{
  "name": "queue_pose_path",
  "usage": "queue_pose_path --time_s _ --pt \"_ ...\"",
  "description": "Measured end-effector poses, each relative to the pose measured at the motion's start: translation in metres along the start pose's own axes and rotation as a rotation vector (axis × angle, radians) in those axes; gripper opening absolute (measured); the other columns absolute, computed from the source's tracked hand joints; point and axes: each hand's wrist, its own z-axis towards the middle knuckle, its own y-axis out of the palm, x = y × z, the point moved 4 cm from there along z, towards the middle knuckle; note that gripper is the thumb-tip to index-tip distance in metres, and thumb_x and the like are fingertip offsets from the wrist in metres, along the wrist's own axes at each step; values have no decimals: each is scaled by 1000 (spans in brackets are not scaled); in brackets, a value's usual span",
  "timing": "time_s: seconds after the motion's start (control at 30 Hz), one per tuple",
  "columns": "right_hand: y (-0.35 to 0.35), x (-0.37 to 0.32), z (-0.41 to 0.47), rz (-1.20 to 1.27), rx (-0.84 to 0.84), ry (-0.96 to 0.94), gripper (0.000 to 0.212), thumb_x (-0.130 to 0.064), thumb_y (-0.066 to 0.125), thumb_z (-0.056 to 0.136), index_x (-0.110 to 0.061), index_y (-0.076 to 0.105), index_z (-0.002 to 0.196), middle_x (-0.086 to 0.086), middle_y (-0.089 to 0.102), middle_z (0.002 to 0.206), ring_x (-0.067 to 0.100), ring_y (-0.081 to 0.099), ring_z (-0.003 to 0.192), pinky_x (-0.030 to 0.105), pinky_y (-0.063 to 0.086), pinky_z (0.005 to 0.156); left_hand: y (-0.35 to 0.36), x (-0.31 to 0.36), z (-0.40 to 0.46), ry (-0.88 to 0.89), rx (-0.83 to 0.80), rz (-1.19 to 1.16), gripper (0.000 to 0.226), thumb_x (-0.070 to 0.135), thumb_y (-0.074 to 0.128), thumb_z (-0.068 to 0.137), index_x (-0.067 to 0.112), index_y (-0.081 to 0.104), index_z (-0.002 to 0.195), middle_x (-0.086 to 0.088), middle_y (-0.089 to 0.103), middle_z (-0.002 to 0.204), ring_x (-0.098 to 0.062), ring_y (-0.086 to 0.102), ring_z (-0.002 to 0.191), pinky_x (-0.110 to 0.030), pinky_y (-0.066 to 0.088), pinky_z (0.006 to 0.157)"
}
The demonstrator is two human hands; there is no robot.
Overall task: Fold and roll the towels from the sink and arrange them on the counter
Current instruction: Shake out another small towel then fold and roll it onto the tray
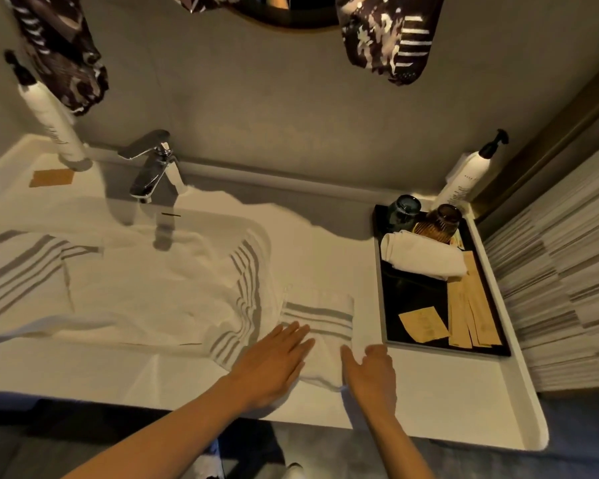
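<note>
Towels first: small folded towel (320, 326) w/ grey stripes lies flat on the worktop (429, 402), near its front edge, between the sink and the black tray (382, 305). Your left hand (274, 361) lies on its left part, palm down, fingers straight & together, pressing the cloth, nothing gripped. Your right hand (374, 369) is at the towel's right edge; thumb stretched out onto the cloth, other fingers bent downward at the edge, can't tell if they pinch the fabric or just rest there. Big striped towel (146, 288) is spread loose over the sink (222, 219), bunched, one end running off toward the worktop's left edge, its striped right end touching the small towel. Rolled white towel (426, 259) sits in the tray at the worktop's right side, lying across the tray toward its back. Behind the roll: blue glass (403, 210) & amber glass (441, 221), side by side at the tray's back edge. Tan paper packets (464, 312) lie in the tray's front-right part. Chrome tap (154, 167) stands at the sink's back edge. Pump bottle (465, 174) in the worktop's back-right corner, another white bottle (54, 126) at back left.
</note>
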Motion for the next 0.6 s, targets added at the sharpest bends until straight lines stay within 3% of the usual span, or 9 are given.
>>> queue_pose_path --time_s 0.1,0.17,0.27,0.3,0.37,0.4,0.47,0.53,0.6 --pt "10 0 1 143 -126 112 55 -49 63 87 -10 51 125 6 60 114 22 61 99 26 42 71 16 0 -5 -65 -75 -27 50 34 28 105 17 34 151 -7 28 160 -24 25 148 -47 25 119" --pt "13 -6 3 197 -191 95 42 -43 68 83 -9 63 107 1 65 96 8 60 74 18 40 54 18 5 -3 -48 -100 -41 52 34 26 105 18 27 154 -6 18 163 -23 14 150 -42 11 124" --pt "7 -6 4 231 -175 82 13 -19 66 83 -11 60 92 5 64 88 3 52 64 13 36 41 13 10 3 -36 -133 -104 51 36 26 105 20 30 153 -1 14 162 -18 10 149 -37 3 124" --pt "3 -4 4 277 -162 99 10 -13 64 84 -12 57 90 5 60 86 4 51 65 12 36 38 10 11 7 -72 -143 -177 49 37 28 105 21 36 151 1 19 161 -16 14 149 -34 7 123" --pt "-2 0 6 366 -141 122 14 -7 64 84 -12 52 82 5 56 82 8 50 65 10 35 32 0 10 19 -229 -145 -329 42 36 33 105 18 56 136 -1 47 149 -17 40 139 -32 30 117" --pt "-3 2 5 368 -141 131 16 -8 66 84 -12 51 80 6 55 82 9 50 64 11 35 30 -8 9 30 -313 -139 -348 39 35 35 105 16 64 122 -4 60 132 -21 53 124 -34 43 104" --pt "2 6 3 336 -148 142 16 -12 68 84 -10 52 86 6 57 84 10 51 64 13 37 30 -20 10 57 -369 -128 -200 32 33 38 103 12 63 105 -8 65 104 -26 62 96 -39 51 77" --pt "9 12 3 284 -136 123 20 -19 69 84 -9 56 94 9 62 91 9 53 65 14 39 35 -30 24 85 -175 -40 -14 21 23 50 95 13 61 109 -9 62 101 -28 59 88 -38 48 66" --pt "10 16 3 210 -115 95 22 -25 68 84 -11 57 98 6 61 94 12 53 69 17 39 46 -21 37 97 81 -52 50 32 17 57 87 15 61 118 -8 62 109 -28 56 95 -36 43 69"
